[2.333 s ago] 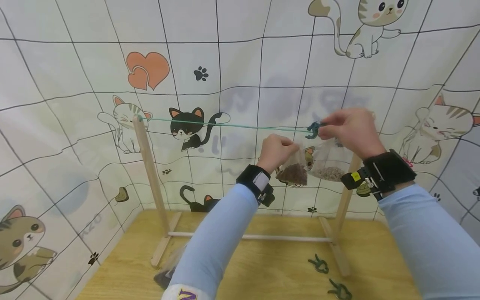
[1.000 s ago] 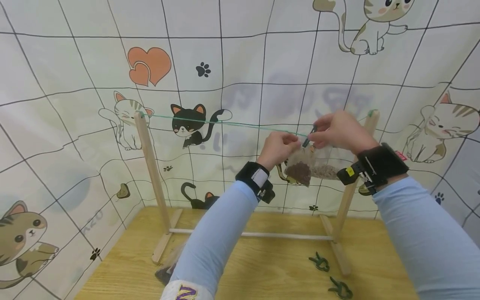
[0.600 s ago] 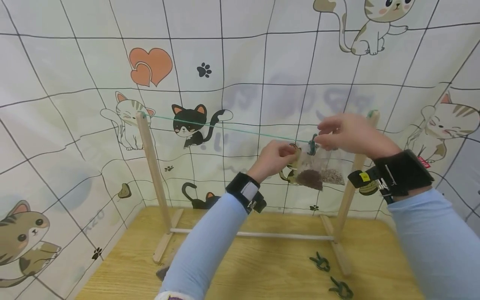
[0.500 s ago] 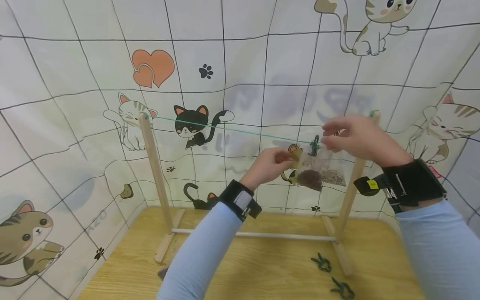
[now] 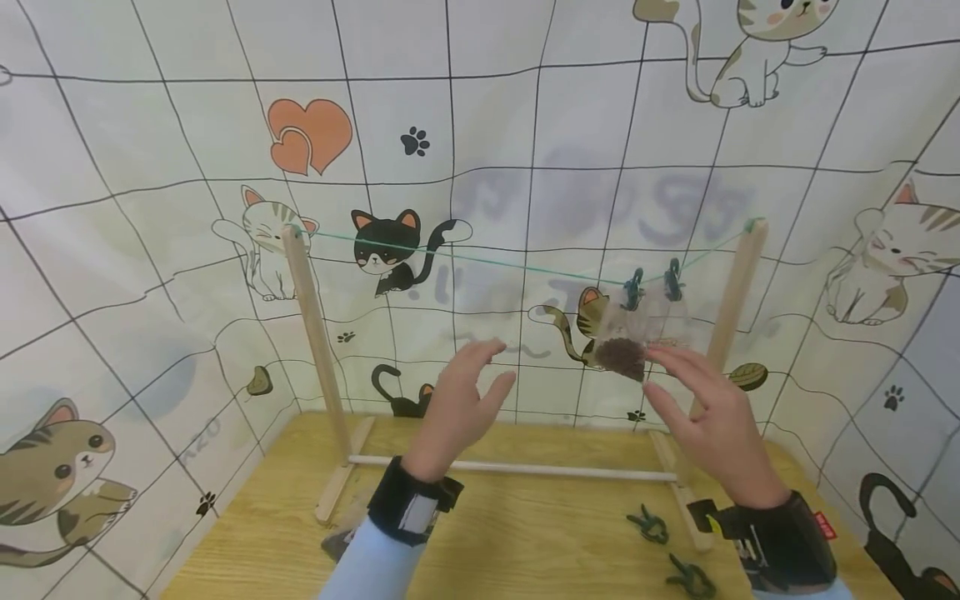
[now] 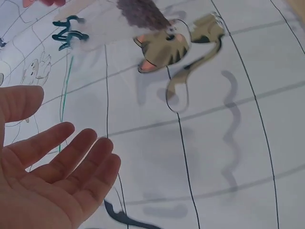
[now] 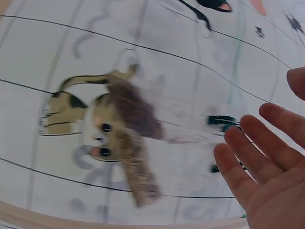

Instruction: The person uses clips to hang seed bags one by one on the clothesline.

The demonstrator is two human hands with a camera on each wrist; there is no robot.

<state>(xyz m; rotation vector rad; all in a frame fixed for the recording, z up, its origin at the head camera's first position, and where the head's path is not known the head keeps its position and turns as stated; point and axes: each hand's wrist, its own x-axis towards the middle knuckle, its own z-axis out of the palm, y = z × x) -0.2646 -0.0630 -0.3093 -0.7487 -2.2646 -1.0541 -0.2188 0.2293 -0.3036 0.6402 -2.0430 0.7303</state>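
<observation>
On the green string (image 5: 525,265) between two wooden posts, two clear bags (image 5: 643,329) hang near the right post (image 5: 735,283). Each bag is held by a dark green clip (image 5: 633,287), and the second clip (image 5: 672,279) sits just beside the first. One bag has dark brown grains at its bottom (image 5: 621,358); the other one has lighter grains, partly hidden behind it.

Both hands are below the string and hold nothing. The left hand (image 5: 461,400) is in the air with its fingers straight and a little spread, well apart from the bags. The right hand (image 5: 708,412) is also flat with relaxed fingers, and its fingertips (image 5: 658,357) are just beside the bottom of the bags; I cannot tell if they touch.

Under the hands is a wooden table (image 5: 525,533). Two more green clips (image 5: 651,527) lie on it near the foot of the right post. Behind the stand hangs a white cloth (image 5: 525,108) with cats.
</observation>
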